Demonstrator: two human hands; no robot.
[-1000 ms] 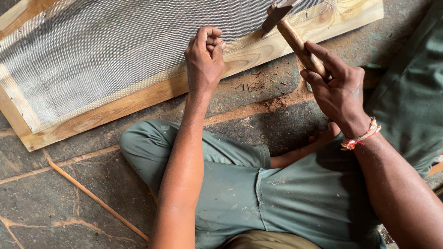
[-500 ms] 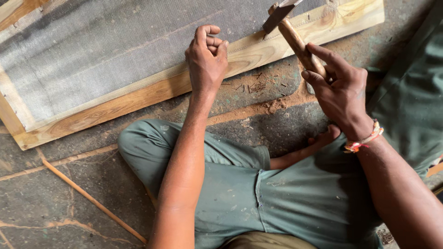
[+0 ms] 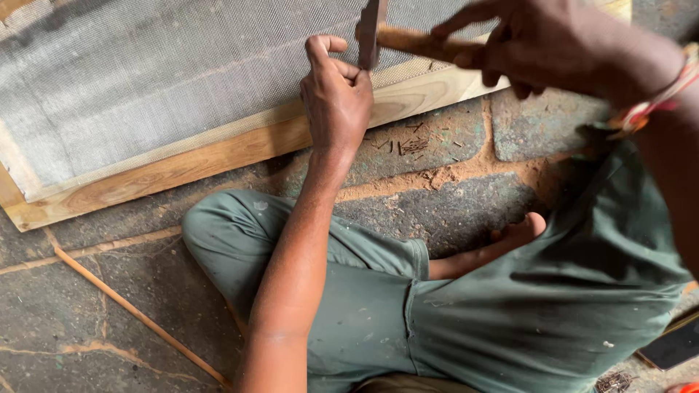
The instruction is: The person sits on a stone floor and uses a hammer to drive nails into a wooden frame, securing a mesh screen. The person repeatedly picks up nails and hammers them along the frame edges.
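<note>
Left hand: your left hand (image 3: 336, 94) pinches something hidden against the pale wooden mesh-covered frame (image 3: 218, 156).
Right hand: your right hand (image 3: 531, 40), at 1 o'clock, grips the brown wooden-handled hammer (image 3: 393, 36), head cropped.

At the far right edge of your view, low and near you, a flat dark rectangular device with a black screen (image 3: 673, 342) lies on the floor beside your leg, partly cut off. You have no packages, labels or signs around you.
</note>
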